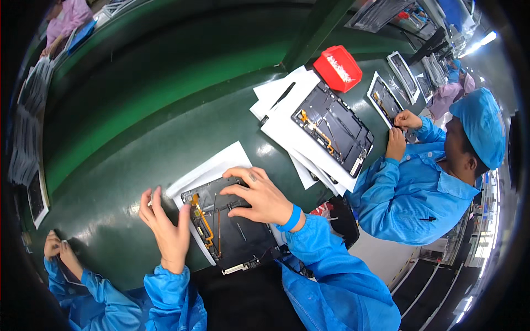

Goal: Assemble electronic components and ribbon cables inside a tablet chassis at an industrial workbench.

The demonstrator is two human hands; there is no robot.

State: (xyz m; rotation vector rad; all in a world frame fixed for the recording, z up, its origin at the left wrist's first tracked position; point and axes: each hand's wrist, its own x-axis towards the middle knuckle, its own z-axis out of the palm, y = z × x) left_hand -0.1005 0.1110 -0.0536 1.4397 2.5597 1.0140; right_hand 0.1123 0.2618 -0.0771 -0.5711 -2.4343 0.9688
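A black tablet housing (240, 231) lies on a white sheet (212, 163) at the table's near edge, its inside facing up. An orange flex cable (205, 223) runs along its left side. My left hand (168, 229) is beside the housing's left edge, fingers spread and nothing in them; the thumb is close to the edge. Over the upper right part of the housing is my right hand (262, 198), its fingers bent and apart. Whether its fingertips touch the housing I cannot tell. Its palm side is hidden.
More tablet housings (337, 129) lie stacked with white sheets to the right. Behind them stands a red bin (338, 69) of small white pieces. A co-worker (425, 171) in blue works on the right; another person's hands (62, 251) are at the far left.
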